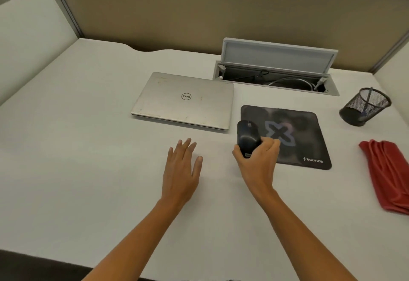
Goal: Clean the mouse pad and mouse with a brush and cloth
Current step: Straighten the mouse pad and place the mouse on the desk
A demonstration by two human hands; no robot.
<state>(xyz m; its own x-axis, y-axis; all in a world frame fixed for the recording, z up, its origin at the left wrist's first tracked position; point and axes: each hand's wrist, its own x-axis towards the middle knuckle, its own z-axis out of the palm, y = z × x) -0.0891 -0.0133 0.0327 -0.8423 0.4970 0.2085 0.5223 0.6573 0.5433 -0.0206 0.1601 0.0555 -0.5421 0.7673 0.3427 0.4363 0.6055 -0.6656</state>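
A black mouse [246, 133] sits at the left edge of a dark mouse pad [296, 134] printed with an X logo. My right hand [257, 159] grips the mouse from behind, thumb on its left side and fingers curled round its right. My left hand [182, 167] lies flat on the white desk with its fingers spread, holding nothing, left of the pad. A folded red cloth [389, 174] lies at the desk's right edge. A thin handle, perhaps the brush, stands in the black mesh cup [365, 105].
A closed silver laptop [183, 100] lies behind my left hand. An open cable hatch [274, 74] with its lid raised sits behind the pad. Beige partition walls enclose the white desk [77, 148] at the back and sides.
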